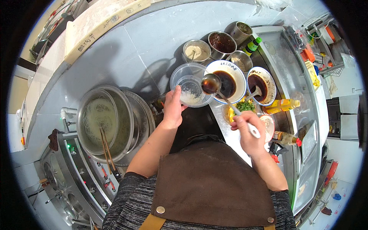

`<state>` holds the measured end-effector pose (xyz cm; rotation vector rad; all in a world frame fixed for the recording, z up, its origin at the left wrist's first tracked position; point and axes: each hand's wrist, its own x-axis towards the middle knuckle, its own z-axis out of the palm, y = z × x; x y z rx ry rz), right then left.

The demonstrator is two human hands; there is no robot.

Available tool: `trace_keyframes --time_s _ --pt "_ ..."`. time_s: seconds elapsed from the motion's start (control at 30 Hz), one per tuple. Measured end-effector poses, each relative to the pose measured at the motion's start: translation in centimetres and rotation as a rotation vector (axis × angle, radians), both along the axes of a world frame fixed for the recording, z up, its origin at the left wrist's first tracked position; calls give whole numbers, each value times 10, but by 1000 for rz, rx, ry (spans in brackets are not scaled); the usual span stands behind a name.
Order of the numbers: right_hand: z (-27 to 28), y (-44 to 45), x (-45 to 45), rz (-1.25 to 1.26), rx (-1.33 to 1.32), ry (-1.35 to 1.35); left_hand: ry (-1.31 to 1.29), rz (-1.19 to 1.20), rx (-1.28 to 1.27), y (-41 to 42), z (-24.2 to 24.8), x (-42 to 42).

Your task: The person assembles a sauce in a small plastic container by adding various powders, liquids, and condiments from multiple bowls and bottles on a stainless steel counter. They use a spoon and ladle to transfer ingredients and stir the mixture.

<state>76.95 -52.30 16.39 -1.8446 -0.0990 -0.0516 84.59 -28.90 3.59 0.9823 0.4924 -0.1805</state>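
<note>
My left hand (173,110) grips a clear plastic bowl (178,76) by its rim, thumb over the edge. A little white granular seasoning (190,97) lies on its bottom. In my right hand (249,129) is the white handle of a metal ladle (211,84). Dark brown liquid fills the ladle's head, which is over the bowl's right edge. Just right of it stands a white blue-rimmed bowl (212,69) with dark sauce. Beside that, a second blue-rimmed bowl (270,79) holds dark sauce and a spoon (256,92). Chopped green herbs (245,106) sit below the ladle's handle.
At left, noodles (100,115) and chopsticks (107,148) are in a large steaming metal pot (126,115). Metal tubs of paste (197,51) and dark chili sauce (222,42) line the wall. Bottles (281,106) stand at right before a glass-topped counter (304,95).
</note>
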Motion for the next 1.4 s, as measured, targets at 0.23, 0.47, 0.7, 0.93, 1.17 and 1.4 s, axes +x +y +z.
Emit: trace_keyframes --time_s 0.23,0.47,0.7,0.93,1.17,1.4 --pt "1 11 4 442 -694 -438 -5 -34 -60 6 -1 -4" --pt "-4 -2 12 88 -442 -423 9 38 -64 10 -6 -5" --pt "-74 -41 45 -179 -540 -216 6 51 -70 10 -12 -2" --pt "-99 -40 55 -147 -584 -218 5 73 -52 11 -13 -1" --pt "-92 -48 53 -321 -105 189 -5 75 -50 13 -19 -1" --pt "-41 -41 37 -314 128 190 5 103 -14 12 -22 3"
